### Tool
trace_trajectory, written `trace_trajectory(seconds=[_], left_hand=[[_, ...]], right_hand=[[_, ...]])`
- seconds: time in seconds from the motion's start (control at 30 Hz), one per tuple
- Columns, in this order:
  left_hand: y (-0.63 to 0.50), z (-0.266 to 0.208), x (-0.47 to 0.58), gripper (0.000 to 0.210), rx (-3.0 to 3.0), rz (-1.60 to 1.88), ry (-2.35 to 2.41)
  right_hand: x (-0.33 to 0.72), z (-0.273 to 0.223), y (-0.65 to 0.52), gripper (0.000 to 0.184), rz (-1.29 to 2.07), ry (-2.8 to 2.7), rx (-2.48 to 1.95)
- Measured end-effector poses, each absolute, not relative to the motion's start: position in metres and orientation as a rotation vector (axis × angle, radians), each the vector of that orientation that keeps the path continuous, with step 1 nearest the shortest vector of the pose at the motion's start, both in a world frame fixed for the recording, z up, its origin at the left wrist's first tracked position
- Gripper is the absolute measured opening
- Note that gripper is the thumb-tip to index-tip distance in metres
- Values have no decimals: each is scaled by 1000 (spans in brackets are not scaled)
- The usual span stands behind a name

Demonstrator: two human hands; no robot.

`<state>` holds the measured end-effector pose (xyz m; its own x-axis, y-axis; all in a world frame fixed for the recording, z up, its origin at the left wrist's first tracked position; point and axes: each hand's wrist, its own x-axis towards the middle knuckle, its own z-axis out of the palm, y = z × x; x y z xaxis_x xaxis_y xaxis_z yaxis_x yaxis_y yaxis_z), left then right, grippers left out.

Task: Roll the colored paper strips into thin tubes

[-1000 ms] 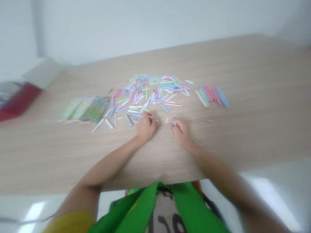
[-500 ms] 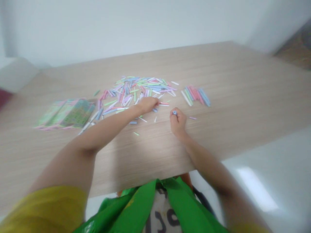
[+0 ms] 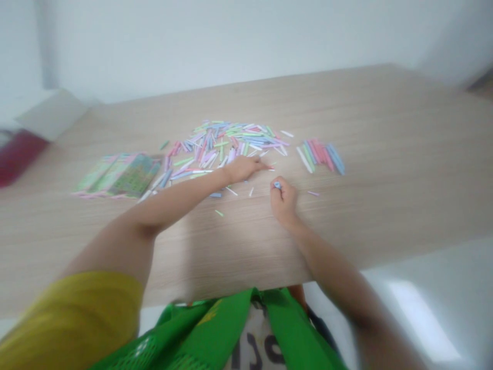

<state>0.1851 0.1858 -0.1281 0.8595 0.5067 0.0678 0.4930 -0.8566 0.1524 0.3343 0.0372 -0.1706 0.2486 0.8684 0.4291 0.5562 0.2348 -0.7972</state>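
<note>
A loose heap of pastel paper sticks [image 3: 227, 141] in pink, green, blue and white lies on the wooden table [image 3: 385, 128]. My left hand [image 3: 242, 168] reaches into the heap's near edge, fingertips on a pink stick [image 3: 265, 167]. My right hand [image 3: 284, 198] rests on the table just to the right, fist closed around a small blue stick [image 3: 277, 184] that pokes out at the top. A tidy row of sticks [image 3: 321, 154] lies further right.
Green and pink printed packets [image 3: 119, 174] lie left of the heap. A few stray sticks [image 3: 219, 213] are scattered near my hands. A red and grey box [image 3: 23, 139] sits at the far left edge. A white wall stands behind the table.
My left hand has reached forward and to the right from the table in front of me into the heap's edge. The right hand has kept its hold on the blue stick.
</note>
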Motion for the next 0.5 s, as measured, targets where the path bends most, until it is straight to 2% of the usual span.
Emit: trace_trajectory(seconds=[0.1, 0.2, 0.3, 0.5], left_hand=[[170, -128, 178, 25, 2550, 762, 773], [137, -128, 176, 35, 1984, 1109, 818], [96, -129, 175, 39, 1705, 1123, 726], [45, -136, 166, 40, 1615, 1061, 729]], right_hand=[[333, -170, 37, 12, 355, -1472, -1458], [331, -169, 36, 13, 321, -1498, -1467], [328, -167, 31, 14, 279, -1559, -1494], [322, -163, 16, 16, 94, -1784, -1455]])
